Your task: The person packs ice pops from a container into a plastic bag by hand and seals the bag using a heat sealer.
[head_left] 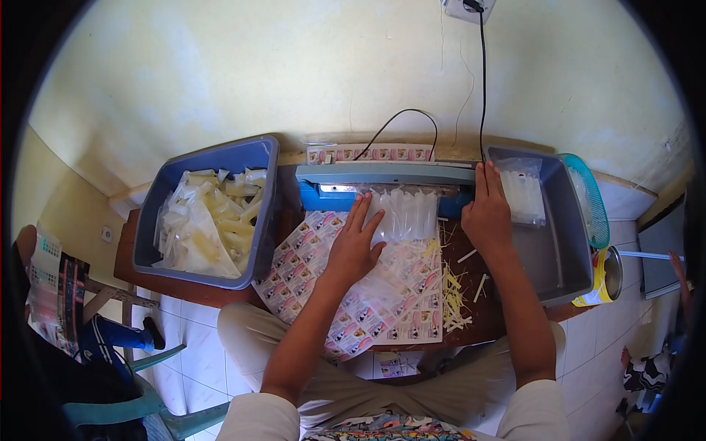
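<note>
A blue impulse sealer (312,197) with a long grey arm (382,173) stands against the wall, its arm down. A clear plastic bag of white tubes or sticks (412,217) lies at its front, the top edge running under the arm. My left hand (355,242) rests on the bag's left side, fingers spread. My right hand (487,209) lies over the right end of the arm, fingers stretched forward; its thumb is hard to see. Beneath the bag are printed label sheets (309,257), with another clear plastic piece (382,294) on them.
At left, a grey-blue tub (273,220) holds many filled packets (213,220). A grey tub (544,272) at right contains a sealed bag of white pieces (522,195). Nearby are yellowish scraps (454,301), a teal basket (590,198), a yellow can (607,275) and a power cord (482,88). Other people sit at both sides.
</note>
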`<state>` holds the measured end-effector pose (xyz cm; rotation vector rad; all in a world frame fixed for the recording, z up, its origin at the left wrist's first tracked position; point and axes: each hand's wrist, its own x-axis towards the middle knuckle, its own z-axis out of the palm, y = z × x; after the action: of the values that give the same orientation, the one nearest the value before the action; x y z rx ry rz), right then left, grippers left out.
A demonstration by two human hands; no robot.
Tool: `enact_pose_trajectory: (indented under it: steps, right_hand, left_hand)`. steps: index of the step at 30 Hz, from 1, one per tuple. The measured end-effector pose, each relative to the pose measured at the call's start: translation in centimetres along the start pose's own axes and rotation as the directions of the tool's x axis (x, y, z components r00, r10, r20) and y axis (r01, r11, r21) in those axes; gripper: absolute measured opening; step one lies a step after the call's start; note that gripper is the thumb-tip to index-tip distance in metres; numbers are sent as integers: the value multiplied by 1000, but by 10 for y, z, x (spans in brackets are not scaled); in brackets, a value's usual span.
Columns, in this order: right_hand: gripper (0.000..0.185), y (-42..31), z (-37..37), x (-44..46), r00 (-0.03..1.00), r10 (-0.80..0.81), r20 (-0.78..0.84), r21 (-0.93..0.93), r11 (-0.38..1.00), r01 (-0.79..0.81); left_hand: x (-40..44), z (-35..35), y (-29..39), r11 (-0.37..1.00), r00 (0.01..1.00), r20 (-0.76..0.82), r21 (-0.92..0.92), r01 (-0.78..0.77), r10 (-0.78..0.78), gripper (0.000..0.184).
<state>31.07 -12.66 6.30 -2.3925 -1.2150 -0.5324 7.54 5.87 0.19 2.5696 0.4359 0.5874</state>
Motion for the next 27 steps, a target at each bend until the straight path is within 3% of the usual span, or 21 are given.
enact_pose_trajectory:
  steps: [27]
  right_hand:
    - [75,-7,-13,2,1000,15,1,23,1000,-15]
  left_hand:
    - [2,-1,1,1000,1000,5,-24,19,-19,68]
